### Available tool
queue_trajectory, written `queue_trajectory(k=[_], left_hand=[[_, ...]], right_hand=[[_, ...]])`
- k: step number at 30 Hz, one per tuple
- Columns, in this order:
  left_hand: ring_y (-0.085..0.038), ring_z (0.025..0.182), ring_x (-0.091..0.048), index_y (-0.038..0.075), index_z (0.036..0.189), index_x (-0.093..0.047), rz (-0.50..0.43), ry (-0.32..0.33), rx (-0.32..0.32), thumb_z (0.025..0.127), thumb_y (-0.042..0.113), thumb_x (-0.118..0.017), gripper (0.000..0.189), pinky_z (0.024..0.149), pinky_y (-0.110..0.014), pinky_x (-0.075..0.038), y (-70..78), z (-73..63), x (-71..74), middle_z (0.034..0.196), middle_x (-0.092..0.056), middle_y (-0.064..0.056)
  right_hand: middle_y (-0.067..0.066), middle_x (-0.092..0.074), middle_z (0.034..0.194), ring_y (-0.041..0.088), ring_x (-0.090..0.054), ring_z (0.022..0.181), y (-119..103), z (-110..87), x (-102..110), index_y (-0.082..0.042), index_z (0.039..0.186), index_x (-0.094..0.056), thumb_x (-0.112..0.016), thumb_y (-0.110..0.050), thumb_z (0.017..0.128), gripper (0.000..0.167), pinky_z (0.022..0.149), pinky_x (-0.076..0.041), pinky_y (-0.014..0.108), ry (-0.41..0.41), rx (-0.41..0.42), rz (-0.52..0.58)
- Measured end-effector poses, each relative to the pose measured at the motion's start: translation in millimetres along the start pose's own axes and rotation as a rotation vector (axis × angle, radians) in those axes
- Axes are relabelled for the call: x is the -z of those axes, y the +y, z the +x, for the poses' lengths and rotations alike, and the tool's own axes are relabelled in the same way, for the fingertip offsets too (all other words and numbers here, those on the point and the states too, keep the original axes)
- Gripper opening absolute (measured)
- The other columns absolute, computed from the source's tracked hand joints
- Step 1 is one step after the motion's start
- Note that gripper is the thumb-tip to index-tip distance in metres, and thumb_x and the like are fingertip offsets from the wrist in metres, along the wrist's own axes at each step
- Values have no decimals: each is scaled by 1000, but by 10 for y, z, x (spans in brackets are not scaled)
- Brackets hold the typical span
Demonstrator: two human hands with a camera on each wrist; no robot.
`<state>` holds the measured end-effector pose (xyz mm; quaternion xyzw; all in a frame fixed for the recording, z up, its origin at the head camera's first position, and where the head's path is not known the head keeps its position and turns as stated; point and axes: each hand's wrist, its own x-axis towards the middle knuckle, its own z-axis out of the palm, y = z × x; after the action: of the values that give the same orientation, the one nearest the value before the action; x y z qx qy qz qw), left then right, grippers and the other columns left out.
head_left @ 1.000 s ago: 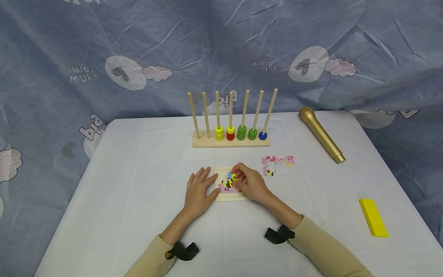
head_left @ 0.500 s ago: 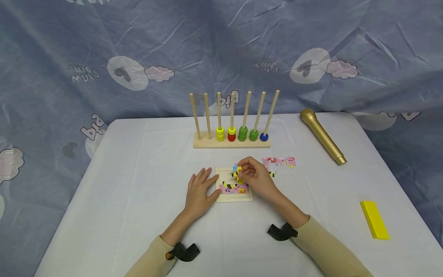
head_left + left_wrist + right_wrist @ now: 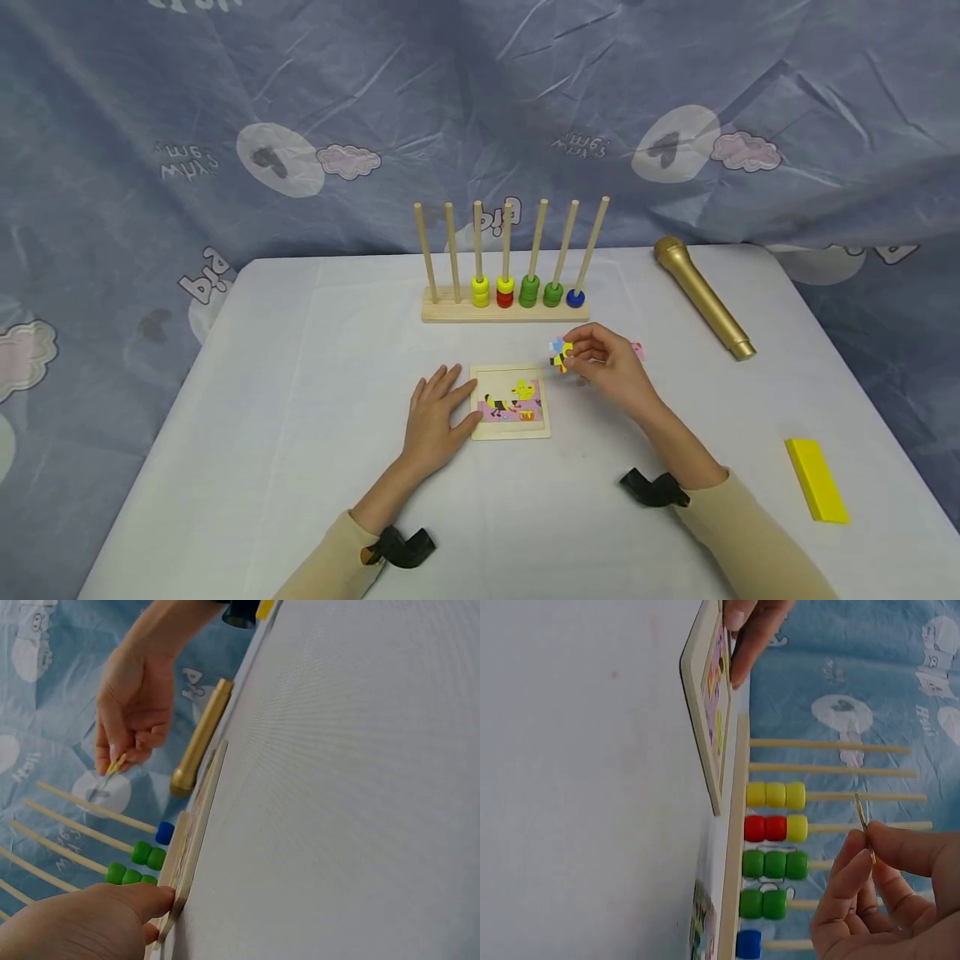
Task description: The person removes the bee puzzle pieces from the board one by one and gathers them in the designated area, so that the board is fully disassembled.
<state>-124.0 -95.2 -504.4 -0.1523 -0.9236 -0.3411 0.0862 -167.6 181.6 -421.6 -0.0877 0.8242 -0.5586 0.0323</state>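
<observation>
A small wooden puzzle board (image 3: 512, 433) lies at the middle of the table, its lower part filled with pink and yellow bee-picture pieces and its upper part bare wood. My left hand (image 3: 435, 421) rests beside it with spread, straight fingers; the thumb and index finger touch its left border. In the left wrist view, the thumb lies right at the board's edge. Up and to the right of the board, my right hand (image 3: 611, 367) pinches a puzzle piece (image 3: 559, 353) coloured blue, yellow and black. The right wrist view shows this piece (image 3: 864, 821) edge-on between thumb and fingers.
Behind the board stands a wooden peg rack (image 3: 506, 312) with coloured beads on several pegs. More pink puzzle pieces (image 3: 637, 350) lie mostly hidden beneath the right hand. A gold microphone (image 3: 705, 298) and a yellow block (image 3: 817, 481) lie on the right side.
My right hand has lifted the blue-and-yellow puzzle piece off the board and carried it up and right, over the loose pieces. The left hand has stayed at the board.
</observation>
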Motion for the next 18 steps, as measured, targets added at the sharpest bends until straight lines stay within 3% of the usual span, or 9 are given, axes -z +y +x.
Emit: queue_trajectory(k=[8,14,18], left_hand=[[-36,144,-33,7,130,-64,-4,-4,-2,87,28,-71,48,116,-62,-17,7,-3,-3,149,-47,-17],[-36,143,-34,7,130,-64,-1,1,-5,87,28,-71,48,115,-62,-18,4,-1,1,148,-47,-17],[-36,144,-34,7,130,-64,-4,-1,-3,87,28,-71,48,116,-62,-17,-1,3,2,149,-47,-17]], right_hand=[[8,-60,93,5,-60,76,190,-144,451,4,118,-58,-64,-1,91,28,65,-51,17,102,-13,-45],[-2,-60,91,2,-60,75,343,-198,611,4,118,-58,-65,-4,92,29,65,-53,18,137,-67,-86],[1,-62,90,4,-62,73,424,-204,659,6,119,-58,-65,-5,91,30,64,-53,20,130,-74,-85]])
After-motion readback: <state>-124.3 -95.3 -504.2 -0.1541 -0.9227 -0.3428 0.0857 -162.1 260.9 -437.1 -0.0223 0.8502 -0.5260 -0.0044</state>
